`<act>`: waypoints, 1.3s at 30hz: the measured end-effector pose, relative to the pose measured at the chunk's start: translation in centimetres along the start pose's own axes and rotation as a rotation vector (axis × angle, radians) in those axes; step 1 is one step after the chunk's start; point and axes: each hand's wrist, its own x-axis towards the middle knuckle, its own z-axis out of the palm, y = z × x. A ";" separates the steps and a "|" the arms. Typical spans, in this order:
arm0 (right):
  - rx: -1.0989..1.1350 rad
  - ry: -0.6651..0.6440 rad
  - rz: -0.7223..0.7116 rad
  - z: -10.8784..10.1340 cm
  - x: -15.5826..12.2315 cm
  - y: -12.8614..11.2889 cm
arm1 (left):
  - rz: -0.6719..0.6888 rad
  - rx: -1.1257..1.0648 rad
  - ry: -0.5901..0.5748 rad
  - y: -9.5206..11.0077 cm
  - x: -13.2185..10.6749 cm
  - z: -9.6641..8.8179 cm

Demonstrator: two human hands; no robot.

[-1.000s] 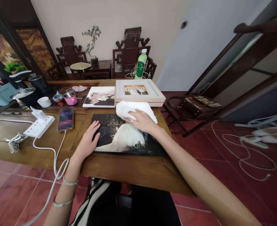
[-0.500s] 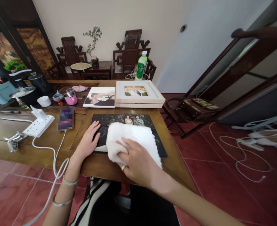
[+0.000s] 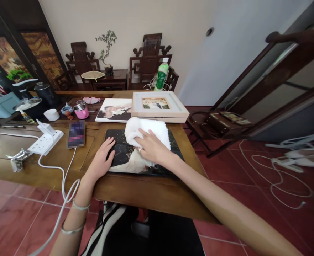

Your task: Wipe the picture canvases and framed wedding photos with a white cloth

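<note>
A dark photo panel (image 3: 121,151) lies flat on the wooden table (image 3: 143,190) in front of me. Its lower part shows a pale gown; the upper part is mostly covered. My right hand (image 3: 152,147) grips a folded white fluffy cloth (image 3: 158,129) and presses it onto the panel's far half, close to the framed picture. My left hand (image 3: 101,159) rests flat with fingers stretched, its fingertips on the panel's left edge.
Behind the panel lie a white-edged photo print (image 3: 114,110) and a pale wood frame (image 3: 161,103). A green bottle (image 3: 161,76) stands behind them. Leftward are a phone (image 3: 76,134), a power strip (image 3: 45,141) with white cables, and a pink cup (image 3: 81,111).
My right hand has pushed the cloth away from me, from the panel's near edge to its far edge, uncovering the gown in the photo. My left hand stays in place.
</note>
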 end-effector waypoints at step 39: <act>-0.048 -0.111 0.060 -0.9 -4.5 -5.4 | 0.011 0.001 -0.002 -0.3 0.0 0.2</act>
